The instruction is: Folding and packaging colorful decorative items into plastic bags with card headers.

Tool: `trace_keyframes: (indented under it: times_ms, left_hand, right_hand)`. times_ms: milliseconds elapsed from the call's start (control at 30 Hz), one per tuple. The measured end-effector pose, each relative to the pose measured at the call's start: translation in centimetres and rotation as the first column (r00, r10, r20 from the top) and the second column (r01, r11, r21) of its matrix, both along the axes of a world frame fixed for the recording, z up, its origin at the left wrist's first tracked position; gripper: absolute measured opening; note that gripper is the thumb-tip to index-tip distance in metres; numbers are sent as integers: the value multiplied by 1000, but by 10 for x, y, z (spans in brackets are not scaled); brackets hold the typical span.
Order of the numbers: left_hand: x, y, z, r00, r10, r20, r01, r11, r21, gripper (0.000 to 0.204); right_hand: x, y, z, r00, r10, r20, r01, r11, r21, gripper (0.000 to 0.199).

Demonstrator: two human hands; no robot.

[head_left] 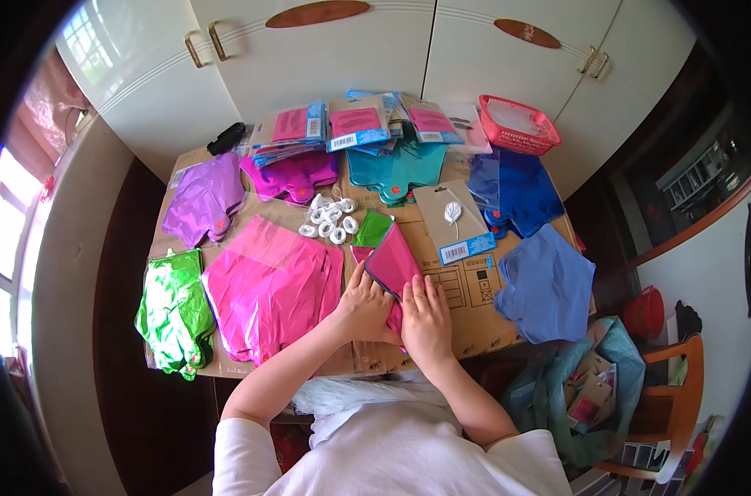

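Note:
A folded pink foil balloon (393, 262) with a dark edge lies at the table's front middle, under both my hands. My left hand (360, 307) is closed on its lower left edge, fingers bent over it. My right hand (427, 321) rests with fingers stretched out along its lower right edge; its thumb is hidden. A pink strip of foil shows between the hands. Just beyond lies a folded green foil piece (374, 229). Small white string coils (329, 219) lie in a heap to its left. Right of it is a cardboard backing card (454, 219) with a white string bundle on it.
Foil stacks ring the cardboard-covered table: pink (272, 289), green (173, 306), purple (203, 198), magenta (293, 175), teal (396, 171), dark blue (528, 192) and light blue (546, 285). Packaged cards (357, 122) and a red basket (520, 126) stand behind. A bag (549, 401) sits right.

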State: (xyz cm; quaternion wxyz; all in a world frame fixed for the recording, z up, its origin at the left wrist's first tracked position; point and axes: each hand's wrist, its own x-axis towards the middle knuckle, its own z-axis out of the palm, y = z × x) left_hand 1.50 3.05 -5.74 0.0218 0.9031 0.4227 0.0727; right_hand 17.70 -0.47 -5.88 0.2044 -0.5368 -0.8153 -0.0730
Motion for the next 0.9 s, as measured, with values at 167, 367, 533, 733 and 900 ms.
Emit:
trace_keyframes:
  times_ms: [167, 367, 533, 733, 900]
  left_hand:
    - [-5, 7, 7, 994, -36, 101, 45, 994, -97, 102]
    - [-13, 35, 18, 783, 71, 618, 49, 983, -174, 45]
    - [-21, 50, 30, 703, 502, 504, -281, 847, -452, 25]
    - [-29, 69, 23, 785, 484, 386, -253, 820, -514, 20]
    - [-31, 72, 18, 818, 428, 384, -240, 861, -448, 18]
  right_hand:
    - [-3, 1, -6, 998, -10, 56, 10, 1000, -1, 37]
    - [-8, -1, -4, 1000, -18, 25, 17, 998, 60, 34]
    - [-8, 0, -2, 997, -18, 79, 12, 997, 75, 33]
    - [-7, -2, 6, 1000, 18, 24, -20, 998, 60, 32]
    - [2, -4, 6, 996, 90, -23, -89, 995, 38, 33]
